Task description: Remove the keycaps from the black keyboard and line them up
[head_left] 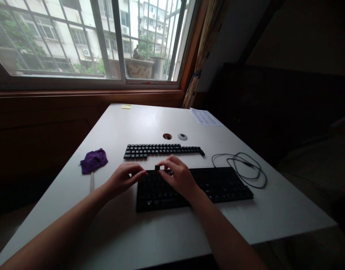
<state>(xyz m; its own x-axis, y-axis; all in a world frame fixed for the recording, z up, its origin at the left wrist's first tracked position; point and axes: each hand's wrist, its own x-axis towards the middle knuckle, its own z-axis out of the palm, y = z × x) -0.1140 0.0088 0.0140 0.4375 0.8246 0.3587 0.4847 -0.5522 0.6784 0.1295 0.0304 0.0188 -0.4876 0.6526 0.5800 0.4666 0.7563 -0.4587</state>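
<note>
A black keyboard [217,183] lies on the white table, with many keycaps off its upper left part, as far as the dim light shows. Between thumb and fingertips my right hand [178,174] pinches a small black keycap [157,167] just above the keyboard's back edge. My left hand [126,176] is at the keyboard's back left corner, thumb and forefinger brought together at the tips; whether anything is between them cannot be made out. Behind both hands, loose black keycaps [161,149] stand lined up in rows, with one tilted at the right end.
A black cable [251,165] lies coiled at the right. To the left is a purple cloth [94,161] on a pale stick [92,182]. Farther back are a cable hole [167,136], its grey cover [182,137], a printed sheet [205,117] and a yellow note [126,107].
</note>
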